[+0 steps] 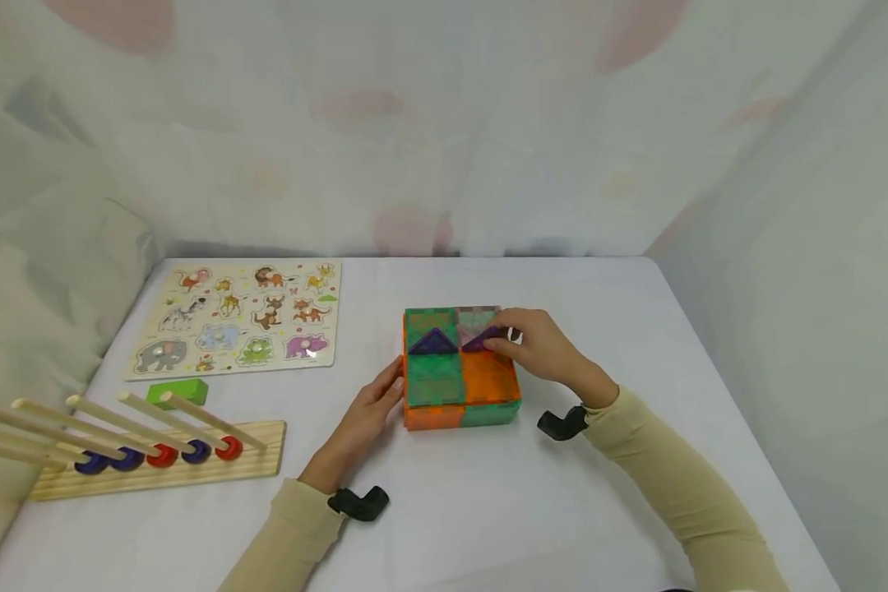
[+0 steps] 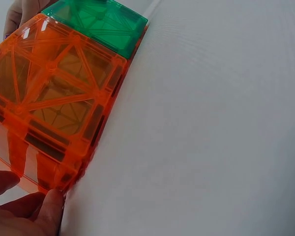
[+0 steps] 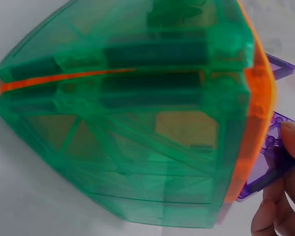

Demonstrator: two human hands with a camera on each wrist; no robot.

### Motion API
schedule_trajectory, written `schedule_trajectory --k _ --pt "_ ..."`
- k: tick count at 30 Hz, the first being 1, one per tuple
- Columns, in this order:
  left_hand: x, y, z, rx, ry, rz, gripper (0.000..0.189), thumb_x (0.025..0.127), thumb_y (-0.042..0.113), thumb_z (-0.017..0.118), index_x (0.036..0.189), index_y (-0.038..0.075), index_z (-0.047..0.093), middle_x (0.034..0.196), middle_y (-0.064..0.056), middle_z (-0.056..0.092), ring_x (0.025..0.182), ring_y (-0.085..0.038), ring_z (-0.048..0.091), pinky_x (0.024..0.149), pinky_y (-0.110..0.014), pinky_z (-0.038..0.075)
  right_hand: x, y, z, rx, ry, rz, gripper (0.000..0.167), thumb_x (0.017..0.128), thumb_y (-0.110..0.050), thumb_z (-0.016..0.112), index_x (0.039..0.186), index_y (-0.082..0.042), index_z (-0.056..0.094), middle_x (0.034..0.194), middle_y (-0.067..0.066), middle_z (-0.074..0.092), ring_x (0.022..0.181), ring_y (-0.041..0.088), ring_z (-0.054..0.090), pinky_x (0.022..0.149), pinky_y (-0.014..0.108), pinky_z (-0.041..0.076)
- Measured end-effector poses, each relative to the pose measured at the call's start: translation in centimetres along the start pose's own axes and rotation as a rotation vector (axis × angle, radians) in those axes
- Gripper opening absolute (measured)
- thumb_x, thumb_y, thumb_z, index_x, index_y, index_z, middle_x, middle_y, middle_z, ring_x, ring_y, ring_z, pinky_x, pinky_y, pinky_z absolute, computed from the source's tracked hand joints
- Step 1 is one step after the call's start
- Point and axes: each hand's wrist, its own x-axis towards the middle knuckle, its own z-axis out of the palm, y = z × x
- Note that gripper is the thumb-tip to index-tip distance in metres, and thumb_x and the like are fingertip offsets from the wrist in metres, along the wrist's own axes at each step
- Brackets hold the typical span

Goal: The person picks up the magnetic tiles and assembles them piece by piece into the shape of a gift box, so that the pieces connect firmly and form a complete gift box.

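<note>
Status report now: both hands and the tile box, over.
Left hand flat against tile box side. Right hand pinches purple triangle on top. Nothing in the way.

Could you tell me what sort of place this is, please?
Probably a staged play table: a white table bears an animal peg puzzle, a wooden peg rack and magnetic tiles, with draped sheeting behind.
</note>
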Motion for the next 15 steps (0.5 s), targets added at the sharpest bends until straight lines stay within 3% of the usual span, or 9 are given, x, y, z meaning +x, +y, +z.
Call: schedule_trajectory --k 15 --pt "0.09 -0.16 -0.10 0.017 0.004 -0.018 0.059 0.103 0.037 0.041 0.154 0.016 0.021 0.158 -0.007 0.028 0.149 -0.023 0.015 0.121 -0.047 0.011 0.06 -0.16 0.77 0.026 0.042 0.002 0.012 0.088 -0.016 0.070 0.098 -0.008 0.070 0.085 0.001 0.067 0.076 0.014 0.058 0.073 0.043 0.056"
